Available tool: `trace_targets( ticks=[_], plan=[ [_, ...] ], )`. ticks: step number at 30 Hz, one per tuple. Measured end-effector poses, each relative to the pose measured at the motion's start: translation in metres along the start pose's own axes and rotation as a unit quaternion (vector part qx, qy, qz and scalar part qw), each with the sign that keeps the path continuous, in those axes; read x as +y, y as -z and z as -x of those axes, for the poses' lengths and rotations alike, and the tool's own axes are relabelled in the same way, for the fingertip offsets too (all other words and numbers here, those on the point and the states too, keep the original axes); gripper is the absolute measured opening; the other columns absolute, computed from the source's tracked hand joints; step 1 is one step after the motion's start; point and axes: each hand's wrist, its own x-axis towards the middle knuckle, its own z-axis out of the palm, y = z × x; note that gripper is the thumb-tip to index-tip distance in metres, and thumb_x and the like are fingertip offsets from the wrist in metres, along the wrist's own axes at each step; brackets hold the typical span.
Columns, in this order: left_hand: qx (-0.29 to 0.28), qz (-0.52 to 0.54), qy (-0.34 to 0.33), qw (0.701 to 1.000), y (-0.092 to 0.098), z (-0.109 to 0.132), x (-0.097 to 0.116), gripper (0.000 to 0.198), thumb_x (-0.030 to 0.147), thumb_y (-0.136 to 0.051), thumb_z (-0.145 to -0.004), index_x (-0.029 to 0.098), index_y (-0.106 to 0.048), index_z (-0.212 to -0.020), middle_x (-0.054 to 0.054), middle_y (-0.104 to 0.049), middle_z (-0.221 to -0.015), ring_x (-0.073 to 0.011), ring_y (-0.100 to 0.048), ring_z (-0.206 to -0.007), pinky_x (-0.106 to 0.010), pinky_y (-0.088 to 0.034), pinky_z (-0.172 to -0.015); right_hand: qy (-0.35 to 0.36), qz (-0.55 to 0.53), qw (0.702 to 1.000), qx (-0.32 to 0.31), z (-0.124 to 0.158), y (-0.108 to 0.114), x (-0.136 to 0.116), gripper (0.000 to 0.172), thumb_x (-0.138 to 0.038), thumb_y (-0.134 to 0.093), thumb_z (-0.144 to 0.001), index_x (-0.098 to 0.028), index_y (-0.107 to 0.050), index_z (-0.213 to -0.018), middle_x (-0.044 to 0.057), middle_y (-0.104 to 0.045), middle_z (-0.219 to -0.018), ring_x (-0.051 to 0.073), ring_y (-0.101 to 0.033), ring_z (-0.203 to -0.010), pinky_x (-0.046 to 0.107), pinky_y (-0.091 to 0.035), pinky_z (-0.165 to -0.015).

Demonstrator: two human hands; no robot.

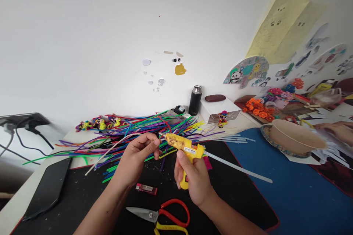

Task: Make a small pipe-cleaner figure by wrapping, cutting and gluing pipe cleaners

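My right hand (pixel 193 176) is wrapped round the handle of a yellow glue gun (pixel 179 143), which has a long clear glue stick (pixel 239 168) coming out of its back. The gun's nozzle points left, at the fingertips of my left hand (pixel 142 154). Those fingers are pinched together on something small and dark, too hidden to name. Behind both hands lies a wide heap of coloured pipe cleaners (pixel 138 128). Nearer to me on the black mat (pixel 82 198) are a red lighter (pixel 146 189) and scissors (pixel 157 214) with red and yellow handles.
A black phone (pixel 48 187) lies at the left. Along the wall stand a black bottle (pixel 195 100), a white box (pixel 219 109) and a small figure (pixel 222 119). On the right are orange flowers (pixel 257 109), a bowl (pixel 298 137) and another person's hand (pixel 336 132).
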Motion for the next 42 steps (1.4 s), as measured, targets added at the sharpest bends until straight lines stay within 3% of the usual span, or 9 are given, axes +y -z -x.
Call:
trace_targets(
  ticks=[7,20,42],
  plan=[
    [0.007,0.002,0.004,1.000,-0.0011,0.0006,0.0024,0.044,0.062,-0.089,-0.078,0.021,-0.072,-0.077,0.002,-0.066,-0.056,-0.0162,-0.055,-0.061,-0.031,-0.044,-0.072,0.009,0.007,1.000,-0.012,0.0004,0.0005,0.0022,0.077,-0.090,-0.061,-0.084,-0.021,-0.048,-0.050,0.000,-0.048,-0.039,0.009,-0.047,-0.037,0.023,-0.037,-0.044],
    [-0.003,0.000,0.003,1.000,0.0025,0.0016,-0.0012,0.039,0.057,-0.086,-0.084,0.022,-0.071,-0.081,0.003,-0.066,-0.058,-0.0160,-0.056,-0.063,-0.031,-0.044,-0.075,0.008,0.005,1.000,-0.008,0.0011,-0.0004,0.0008,0.077,-0.091,-0.062,-0.082,-0.022,-0.049,-0.052,-0.001,-0.047,-0.039,0.010,-0.046,-0.036,0.023,-0.036,-0.043],
    [0.000,0.008,0.006,1.000,-0.0006,0.0026,0.0028,0.040,0.057,-0.087,-0.082,0.021,-0.071,-0.078,0.003,-0.065,-0.056,-0.0165,-0.056,-0.062,-0.030,-0.044,-0.073,0.005,0.008,1.000,-0.013,0.0013,-0.0007,-0.0015,0.074,-0.089,-0.062,-0.084,-0.023,-0.048,-0.055,0.000,-0.049,-0.039,0.011,-0.046,-0.038,0.024,-0.037,-0.044]
  ],
)
